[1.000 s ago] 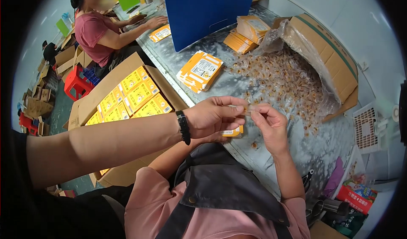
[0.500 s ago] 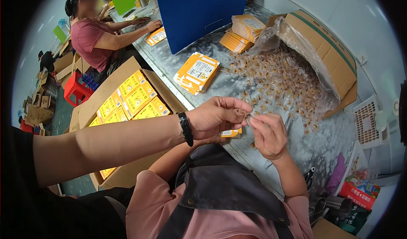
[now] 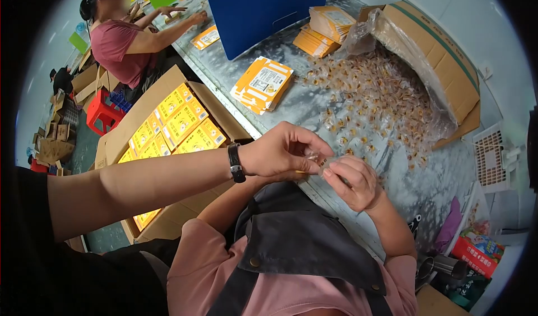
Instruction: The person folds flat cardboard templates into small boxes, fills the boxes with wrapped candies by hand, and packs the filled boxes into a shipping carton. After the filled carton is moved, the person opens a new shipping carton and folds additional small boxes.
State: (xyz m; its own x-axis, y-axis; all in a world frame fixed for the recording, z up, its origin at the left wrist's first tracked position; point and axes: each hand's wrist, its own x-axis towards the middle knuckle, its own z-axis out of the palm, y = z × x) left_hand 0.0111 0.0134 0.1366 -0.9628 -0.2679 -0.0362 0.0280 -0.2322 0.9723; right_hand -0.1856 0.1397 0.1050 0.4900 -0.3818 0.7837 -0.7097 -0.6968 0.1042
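Note:
My right hand (image 3: 354, 182) is closed in a pinch on a small clear plastic packet (image 3: 323, 162) with something brownish in it. Another person's hand (image 3: 288, 150), with a black watch on its wrist, reaches across from the left and grips the same packet. Under that wrist lies my left hand (image 3: 276, 178), mostly covered, so its fingers cannot be made out. A sliver of a yellow carton (image 3: 301, 172) shows beside it. Many similar small packets (image 3: 386, 94) are heaped on the metal table (image 3: 314, 105) beyond my hands.
Flat yellow-and-white cartons (image 3: 262, 84) lie ahead, with more stacked cartons (image 3: 324, 33) behind. A blue panel (image 3: 263, 13) stands on the table. An open cardboard box (image 3: 185, 120) of yellow packs is at left. Another box (image 3: 431, 63) spills packets. A co-worker (image 3: 120, 41) sits far left.
My view has tilted slightly. The packet between my right hand and the other person's hand has turned, and the hands sit closer together. The far co-worker has lifted a hand.

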